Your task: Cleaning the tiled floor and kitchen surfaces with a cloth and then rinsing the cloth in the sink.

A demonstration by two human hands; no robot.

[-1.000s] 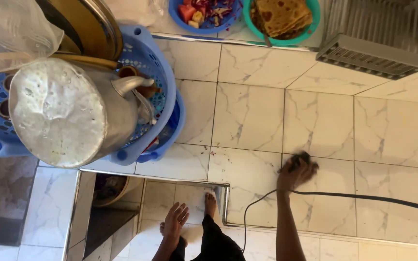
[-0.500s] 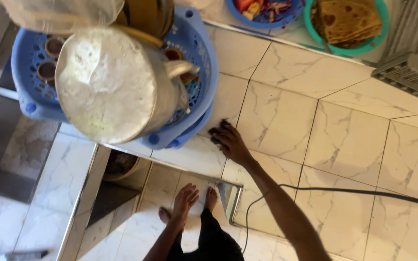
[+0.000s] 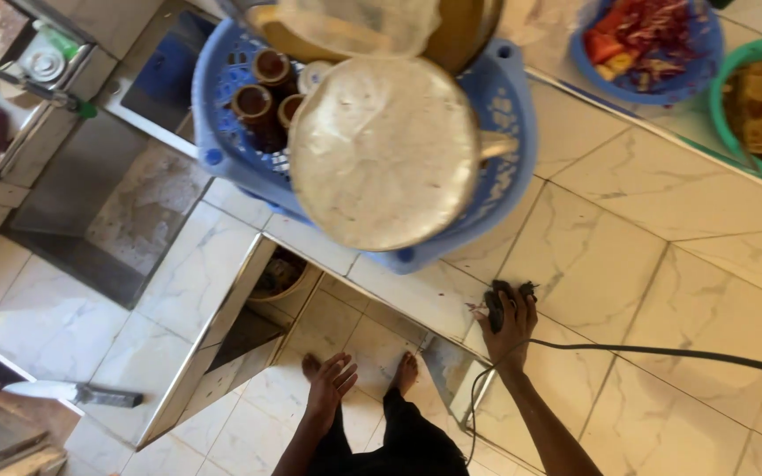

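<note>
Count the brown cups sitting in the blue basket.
3 brown cups show in the blue basket: one at the top, one left of it, one against the upturned metal pot. The pot may hide more.

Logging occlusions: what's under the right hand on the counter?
The right hand covers a small black object at the tiled counter edge; a black cable trails rightward. What the object is stays hidden.

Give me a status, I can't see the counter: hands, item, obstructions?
Right hand gripping black plug on tiled counter. Left hand free, off counter. Blue basket close beside plug.
</note>
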